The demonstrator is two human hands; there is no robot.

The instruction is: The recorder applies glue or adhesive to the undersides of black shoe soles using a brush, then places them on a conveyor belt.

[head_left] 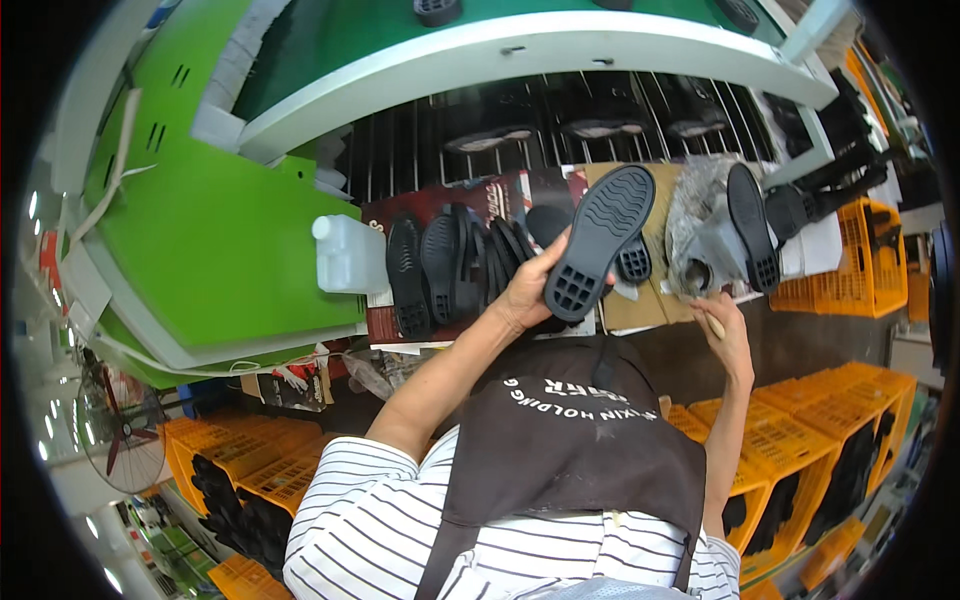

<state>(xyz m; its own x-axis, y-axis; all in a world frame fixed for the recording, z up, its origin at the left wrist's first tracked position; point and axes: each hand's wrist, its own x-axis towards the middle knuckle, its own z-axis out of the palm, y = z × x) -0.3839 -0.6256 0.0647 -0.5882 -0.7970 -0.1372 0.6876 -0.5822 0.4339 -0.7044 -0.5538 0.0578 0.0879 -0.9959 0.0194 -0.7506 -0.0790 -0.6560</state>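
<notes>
My left hand [530, 290] is closed around the heel end of a black shoe sole [612, 225], held up with its tread of wavy grooves and square heel pockets facing me. In my right hand [731, 338] is a pale wooden handle [715, 324]; what its far end looks like I cannot make out. That hand is beside a cut-open translucent plastic container [708, 262] set among clear plastic wrap. Another black sole [752, 225] leans by the container. To the left of my left hand, several black soles [438, 262] stand in a row on the cardboard-covered bench [640, 312].
A white plastic jug [350, 254] stands left of the soles, next to a green panel [230, 240]. Beyond the bench, a wire rack [400, 150] carries black shoes under a pale metal beam [540, 45]. Orange crates [850, 265] stand at the right and behind me.
</notes>
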